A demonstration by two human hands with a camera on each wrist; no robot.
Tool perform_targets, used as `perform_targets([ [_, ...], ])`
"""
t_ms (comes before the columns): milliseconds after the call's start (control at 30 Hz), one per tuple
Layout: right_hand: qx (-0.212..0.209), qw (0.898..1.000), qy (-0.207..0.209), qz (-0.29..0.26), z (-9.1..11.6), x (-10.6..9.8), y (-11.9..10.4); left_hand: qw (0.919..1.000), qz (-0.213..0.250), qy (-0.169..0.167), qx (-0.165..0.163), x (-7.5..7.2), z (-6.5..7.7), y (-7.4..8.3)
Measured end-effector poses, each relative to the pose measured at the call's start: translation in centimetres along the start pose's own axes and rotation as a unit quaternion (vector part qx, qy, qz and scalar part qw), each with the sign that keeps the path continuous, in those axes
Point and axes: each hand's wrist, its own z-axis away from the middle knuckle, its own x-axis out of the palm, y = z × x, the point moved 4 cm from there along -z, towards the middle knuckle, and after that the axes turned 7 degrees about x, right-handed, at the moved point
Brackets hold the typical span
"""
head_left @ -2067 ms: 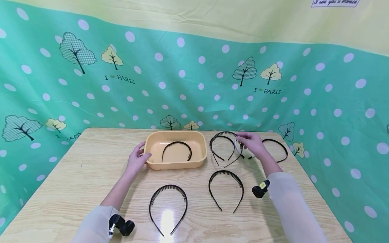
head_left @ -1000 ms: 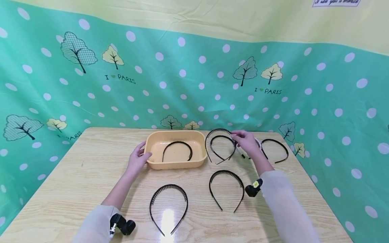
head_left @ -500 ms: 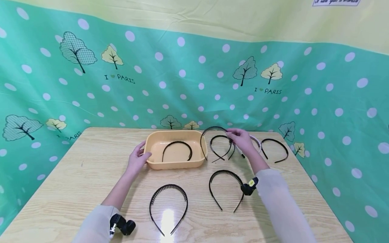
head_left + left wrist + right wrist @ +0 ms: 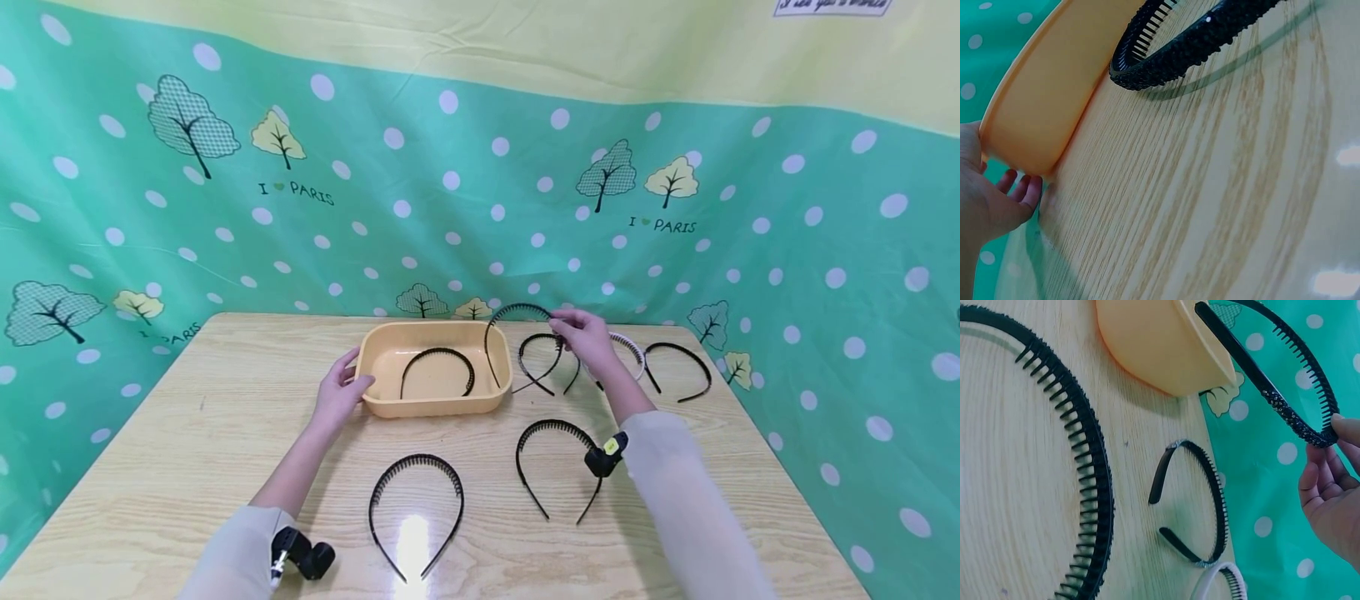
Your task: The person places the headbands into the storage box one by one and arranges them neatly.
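Observation:
My left hand (image 4: 337, 396) grips the left end of a pale orange plastic basin (image 4: 431, 409), its thumb over the rim. Inside the basin lies a thin black headband (image 4: 438, 352). At the basin's right end, my right hand (image 4: 588, 337) pinches one side of a black toothed headband (image 4: 1291, 419), raised above the table. In the head view its left arm overlaps the basin's right rim. Under the held one, another black headband (image 4: 536, 337) lies on the table. A white headband (image 4: 633, 346) is partly hidden behind my right hand and wrist.
Nearer the front, two black toothed headbands lie on the wooden table, one left of centre (image 4: 417, 460) and one to its right (image 4: 556, 424). Another black headband (image 4: 697, 362) rests by the right edge. A green dotted cloth (image 4: 450, 208) hangs behind the table.
My right hand has moved left and slightly up with the black headband, from above the other headbands to the basin's right rim. My left hand stays on the basin.

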Motion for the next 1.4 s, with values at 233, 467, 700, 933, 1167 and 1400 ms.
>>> perform_targets([
  [233, -0.018, 1.0, 0.013, 0.01, 0.0, 1.0, -0.9, 1.0, -0.006, 0.0, 0.0, 0.0, 0.2, 0.2],
  [467, -0.023, 1.0, 0.02, 0.008, -0.1, 1.9, -1.1, 1.0, -0.005, -0.002, -0.001, 0.1, 0.3, 0.3],
  [700, -0.029, 0.999, 0.021, 0.0, -0.4, 2.8, -1.2, 1.0, -0.005, -0.003, -0.004, 0.1, 0.2, 0.3],
  [933, -0.033, 0.999, 0.024, -0.005, -0.1, 3.8, -1.5, 1.0, -0.001, 0.001, -0.004, 0.1, 0.2, 0.1],
  [1167, -0.028, 0.999, 0.021, -0.014, 0.2, 4.7, -1.4, 1.0, 0.0, 0.002, -0.003, 0.0, 0.2, 0.0],
  [1400, -0.026, 0.999, 0.029, -0.025, 0.3, 5.6, -1.3, 1.0, -0.002, 0.002, -0.004, 0.1, 0.2, 0.0],
])
